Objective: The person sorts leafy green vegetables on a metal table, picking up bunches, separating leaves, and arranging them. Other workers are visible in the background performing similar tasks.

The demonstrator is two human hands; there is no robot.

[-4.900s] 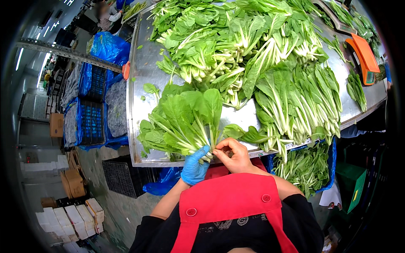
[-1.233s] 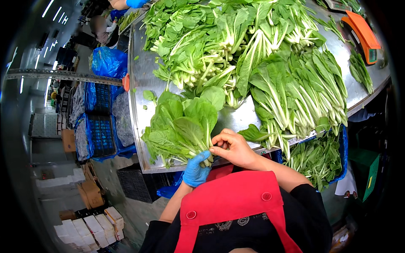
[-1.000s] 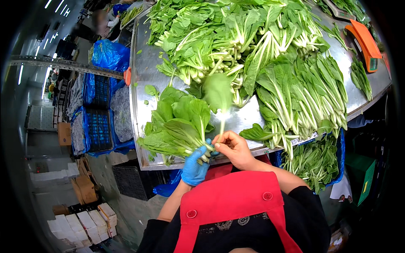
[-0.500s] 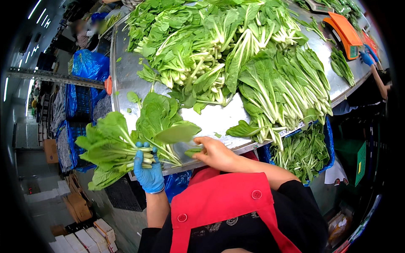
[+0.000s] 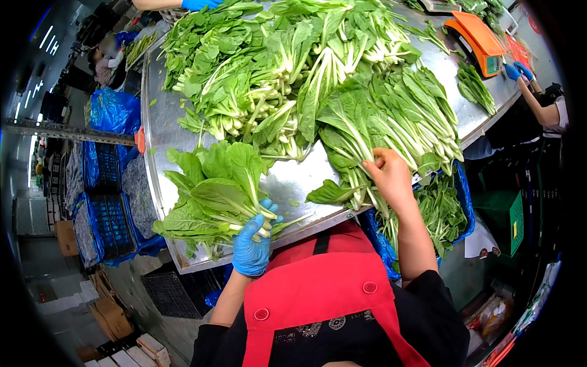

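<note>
My left hand (image 5: 252, 249), in a blue glove, is closed round the pale stems of a bunch of leafy greens (image 5: 211, 192). The broad leaves fan out over the near left corner of the steel table (image 5: 296, 177). My bare right hand (image 5: 393, 178) pinches a stalk of leafy greens (image 5: 348, 131) at the near side of the right-hand row. The rest of that row (image 5: 422, 119) lies with its stems toward me. Beyond my hands rises a large heap of the same greens (image 5: 257, 79).
A blue-lined crate of greens (image 5: 437, 214) stands below the table's near right edge. An orange scale (image 5: 480, 46) sits far right, beside a co-worker's gloved hands (image 5: 520, 70). Another gloved hand (image 5: 202, 3) reaches in at the top. Crates with blue plastic (image 5: 110, 214) stand left.
My left hand has moved right and in over the table with its bunch. My right hand has left the bunch's side, reached right to the row and closed on a stalk.
</note>
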